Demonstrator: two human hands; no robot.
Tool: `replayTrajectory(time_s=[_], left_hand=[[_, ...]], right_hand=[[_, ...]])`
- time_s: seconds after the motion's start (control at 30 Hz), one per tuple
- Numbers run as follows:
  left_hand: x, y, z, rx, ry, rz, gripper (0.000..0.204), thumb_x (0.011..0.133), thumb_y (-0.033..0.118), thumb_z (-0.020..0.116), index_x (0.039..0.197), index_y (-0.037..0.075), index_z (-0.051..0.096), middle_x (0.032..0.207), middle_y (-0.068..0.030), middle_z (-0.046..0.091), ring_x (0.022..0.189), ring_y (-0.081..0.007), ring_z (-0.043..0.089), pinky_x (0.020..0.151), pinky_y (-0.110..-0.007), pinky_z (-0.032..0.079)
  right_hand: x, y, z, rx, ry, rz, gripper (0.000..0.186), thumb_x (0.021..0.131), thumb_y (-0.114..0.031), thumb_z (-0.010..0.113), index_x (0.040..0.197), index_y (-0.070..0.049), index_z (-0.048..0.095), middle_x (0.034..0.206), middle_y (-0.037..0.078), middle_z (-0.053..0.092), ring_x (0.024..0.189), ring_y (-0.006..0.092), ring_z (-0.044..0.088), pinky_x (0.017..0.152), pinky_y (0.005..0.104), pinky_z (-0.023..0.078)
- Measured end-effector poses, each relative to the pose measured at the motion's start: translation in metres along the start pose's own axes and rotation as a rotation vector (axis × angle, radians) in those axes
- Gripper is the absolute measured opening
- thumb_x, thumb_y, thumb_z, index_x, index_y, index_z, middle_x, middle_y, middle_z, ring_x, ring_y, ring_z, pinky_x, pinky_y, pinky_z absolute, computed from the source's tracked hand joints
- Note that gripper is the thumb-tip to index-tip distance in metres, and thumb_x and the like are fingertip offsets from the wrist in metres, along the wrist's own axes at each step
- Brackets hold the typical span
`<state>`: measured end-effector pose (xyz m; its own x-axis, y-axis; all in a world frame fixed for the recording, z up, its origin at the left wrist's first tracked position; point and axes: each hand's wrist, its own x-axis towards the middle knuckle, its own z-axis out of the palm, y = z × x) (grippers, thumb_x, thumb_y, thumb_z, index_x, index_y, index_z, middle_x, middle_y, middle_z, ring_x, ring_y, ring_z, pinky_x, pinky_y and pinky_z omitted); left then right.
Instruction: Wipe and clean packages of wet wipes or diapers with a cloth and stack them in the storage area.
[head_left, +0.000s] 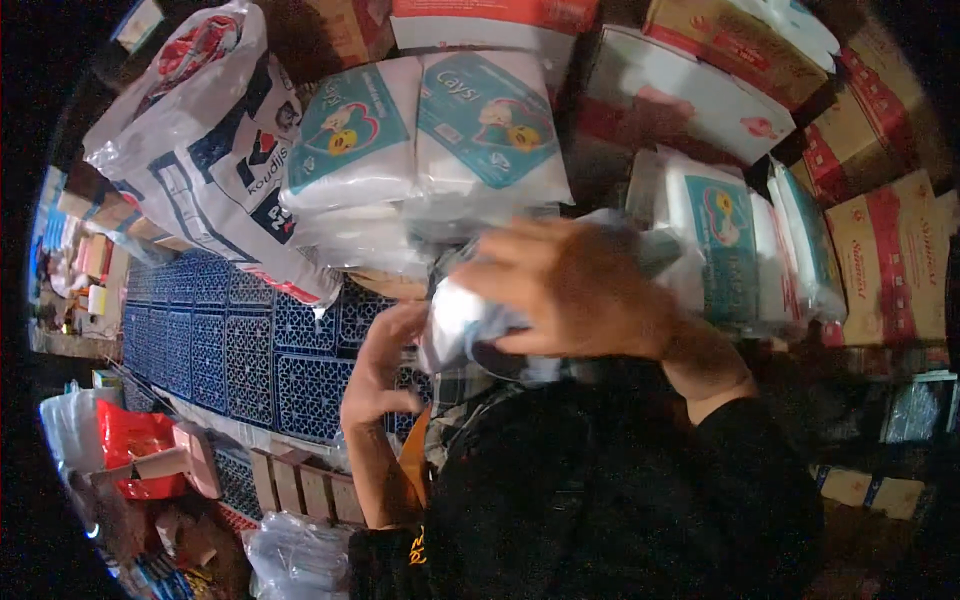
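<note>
A blurred, crumpled white plastic bundle (pixel 455 318) sits between my two hands in front of my body. My right hand (pixel 575 290) comes over it from the right, smeared by motion, with the fingers above the bundle and the thumb below. On the other side, my left hand (pixel 385 350) is curved into a C, thumb away from the fingers, its fingertips beside the bundle. Just beyond the hands lie plastic-wrapped packs with teal labels, a left pack (pixel 350 135) and a right pack (pixel 490 125), on more clear-wrapped packs.
A large printed white sack (pixel 205 140) leans at the left beside dark blue plastic crates (pixel 205 345). Cartons (pixel 690 90) stack at the back and right, near upright teal packs (pixel 715 240). A red bag (pixel 130 440) and clear plastic bags (pixel 300 555) lie lower left.
</note>
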<state>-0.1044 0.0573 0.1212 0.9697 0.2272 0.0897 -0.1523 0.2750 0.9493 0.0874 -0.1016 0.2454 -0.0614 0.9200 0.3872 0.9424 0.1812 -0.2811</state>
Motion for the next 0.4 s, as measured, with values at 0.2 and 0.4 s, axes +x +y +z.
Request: replayTrajectory(time_s=[0.2, 0.4], left_hand=[[0.017, -0.005, 0.04, 0.407, 0.247, -0.052, 0.095, 0.046, 0.001, 0.078, 0.127, 0.003, 0.029, 0.12, -0.0094, 0.042, 0.112, -0.021, 0.041, 0.096, -0.032, 0.032], [0.003, -0.038, 0.013, 0.081, 0.078, -0.194, 0.075, 0.067, 0.003, 0.063, 0.132, 0.004, 0.026, 0.128, -0.01, 0.037, 0.118, -0.0198, 0.036, 0.099, -0.03, 0.029]], right_hand=[[0.0, -0.01, 0.071, -0.151, -0.032, 0.011, 0.043, 0.058, -0.027, 0.071, 0.094, -0.009, 0.056, 0.084, 0.005, 0.053, 0.081, 0.0201, 0.053, 0.066, 0.0335, 0.041], [-0.033, 0.018, 0.047, -0.102, -0.196, 0.151, 0.055, 0.058, -0.032, 0.077, 0.106, -0.013, 0.056, 0.099, 0.004, 0.056, 0.094, 0.0216, 0.054, 0.072, 0.0344, 0.045]])
